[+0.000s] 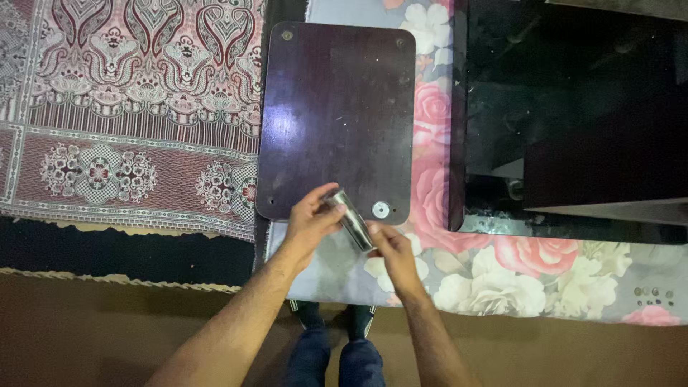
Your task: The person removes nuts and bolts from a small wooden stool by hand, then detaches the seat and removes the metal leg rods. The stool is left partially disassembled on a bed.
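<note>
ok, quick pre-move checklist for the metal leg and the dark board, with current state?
1. Left hand grips the upper end of the metal leg: ok.
2. Right hand grips the lower end: ok.
3. Leg lined up with a corner fitting: not ok, it is tilted and held over the near edge of the dark board.
4. Round silver fitting at the near right corner uncovered: ok.
5. Board lying flat on the floral sheet: ok.
6. Thread or end condition of the leg: cannot tell, the fingers cover both ends.
</note>
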